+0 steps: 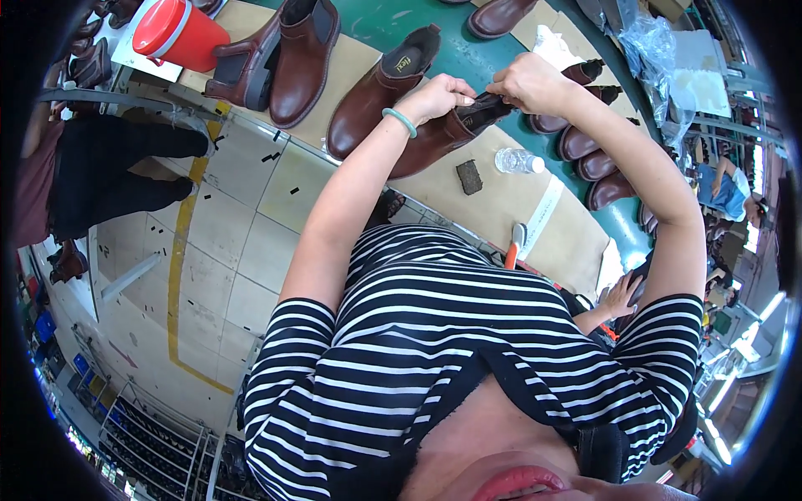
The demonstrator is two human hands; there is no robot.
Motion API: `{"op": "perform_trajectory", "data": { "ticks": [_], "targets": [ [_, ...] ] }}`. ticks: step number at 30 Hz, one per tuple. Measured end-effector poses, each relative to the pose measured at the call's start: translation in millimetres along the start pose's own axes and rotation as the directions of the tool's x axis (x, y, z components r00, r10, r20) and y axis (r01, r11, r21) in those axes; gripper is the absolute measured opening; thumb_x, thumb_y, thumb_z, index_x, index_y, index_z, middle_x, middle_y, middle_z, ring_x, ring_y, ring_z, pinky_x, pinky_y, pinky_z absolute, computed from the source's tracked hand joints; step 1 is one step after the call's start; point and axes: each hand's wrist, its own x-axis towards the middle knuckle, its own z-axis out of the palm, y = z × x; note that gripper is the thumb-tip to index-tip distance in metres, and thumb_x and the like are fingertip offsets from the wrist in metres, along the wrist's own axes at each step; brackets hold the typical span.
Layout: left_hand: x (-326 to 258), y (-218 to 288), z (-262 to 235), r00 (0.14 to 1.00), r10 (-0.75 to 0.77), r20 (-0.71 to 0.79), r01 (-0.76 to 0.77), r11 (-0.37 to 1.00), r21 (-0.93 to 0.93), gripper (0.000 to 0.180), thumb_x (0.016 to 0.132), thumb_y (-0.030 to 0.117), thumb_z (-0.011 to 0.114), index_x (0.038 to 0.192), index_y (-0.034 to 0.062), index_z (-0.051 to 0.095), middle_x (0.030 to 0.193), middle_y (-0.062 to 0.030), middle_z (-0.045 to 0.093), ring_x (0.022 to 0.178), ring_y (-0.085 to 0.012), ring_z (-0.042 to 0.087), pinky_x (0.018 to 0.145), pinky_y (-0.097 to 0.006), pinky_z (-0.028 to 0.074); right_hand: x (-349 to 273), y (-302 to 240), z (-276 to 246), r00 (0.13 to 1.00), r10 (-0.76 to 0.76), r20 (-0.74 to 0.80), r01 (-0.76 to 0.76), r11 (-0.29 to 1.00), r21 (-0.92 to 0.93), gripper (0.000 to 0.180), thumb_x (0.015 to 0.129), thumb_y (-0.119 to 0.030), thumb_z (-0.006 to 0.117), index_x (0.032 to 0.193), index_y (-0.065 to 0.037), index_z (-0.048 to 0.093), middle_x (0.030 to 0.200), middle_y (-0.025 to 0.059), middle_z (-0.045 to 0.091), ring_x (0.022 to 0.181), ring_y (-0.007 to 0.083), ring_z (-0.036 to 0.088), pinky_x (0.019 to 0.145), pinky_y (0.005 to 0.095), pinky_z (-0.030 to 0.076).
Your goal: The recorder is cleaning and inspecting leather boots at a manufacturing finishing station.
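Note:
A brown leather ankle boot (430, 144) lies on the brown-covered workbench, its opening toward the far right. My left hand (436, 96), with a pale green bangle at the wrist, pinches one side of the boot's top edge. My right hand (530, 83) is closed on the edge's other side, near the back. Close on the left stands another brown boot (368, 104) with dark elastic at its side. In front of the held boot are a dark rough block (469, 177) and a small clear bottle (518, 160) with a white cap.
A brown boot pair (302, 63) and a red jug (180, 33) stand at the bench's left end. More boots (576, 142) line the green surface at right. A brush (516, 242) lies near the bench edge. Another person's hand (620, 296) shows at right; someone in dark trousers (117, 175) stands left.

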Motion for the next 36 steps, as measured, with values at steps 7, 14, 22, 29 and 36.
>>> {"op": "perform_trajectory", "data": {
  "ticks": [7,14,22,29,36],
  "targets": [
    [-2.1,3.0,-1.1,1.000,-0.012,0.024,0.012,1.000,0.028,0.020,0.087,0.005,0.060,0.105,-0.0009,0.067,0.093,0.0007,0.060,0.096,-0.0123,0.055,0.092,-0.025,0.039,-1.7,1.5,2.2,0.995,-0.037,-0.096,0.039,0.999,0.018,0.016,0.063,-0.013,0.067,0.078,-0.010,0.066,0.069,0.0066,0.059,0.068,0.0283,0.062,0.059,0.0396,0.049],
    [-3.6,5.5,-2.6,0.999,0.004,0.050,-0.005,1.000,0.030,0.019,0.088,0.005,0.060,0.105,-0.0004,0.067,0.092,0.0009,0.059,0.095,-0.0124,0.055,0.093,-0.025,0.039,-2.5,3.1,3.2,0.997,-0.004,-0.083,0.011,0.996,0.092,0.020,0.065,-0.015,0.067,0.084,-0.011,0.069,0.070,0.0067,0.060,0.070,0.0288,0.062,0.060,0.0400,0.049],
    [-3.8,5.9,-3.9,0.997,0.000,0.080,-0.003,0.999,0.037,0.019,0.088,0.007,0.061,0.105,-0.0001,0.067,0.095,0.0011,0.059,0.095,-0.0117,0.055,0.092,-0.025,0.039,-8.8,6.6,13.1,0.993,0.108,-0.051,-0.094,0.971,0.219,0.025,0.069,-0.016,0.070,0.094,-0.013,0.073,0.079,0.0065,0.066,0.073,0.0284,0.063,0.063,0.0394,0.050],
    [-2.5,2.1,-5.5,0.995,0.010,0.097,-0.009,1.000,-0.009,0.019,0.087,0.006,0.061,0.104,0.0000,0.068,0.096,0.0001,0.060,0.097,-0.0120,0.055,0.093,-0.025,0.039,-11.2,1.2,11.8,0.993,0.104,-0.055,-0.092,0.979,0.184,0.027,0.071,-0.017,0.069,0.098,-0.012,0.071,0.080,0.0064,0.066,0.074,0.0278,0.063,0.064,0.0392,0.050],
    [-1.6,-0.3,-5.7,0.997,-0.002,0.080,0.003,1.000,-0.013,0.020,0.087,0.006,0.061,0.105,-0.0005,0.067,0.096,0.0001,0.059,0.098,-0.0120,0.056,0.093,-0.024,0.039,-13.7,-1.9,9.2,0.995,0.103,-0.018,-0.097,0.976,0.197,0.031,0.073,-0.014,0.068,0.103,-0.007,0.067,0.081,0.0106,0.064,0.073,0.0312,0.061,0.063,0.0414,0.047]
  ]
}}
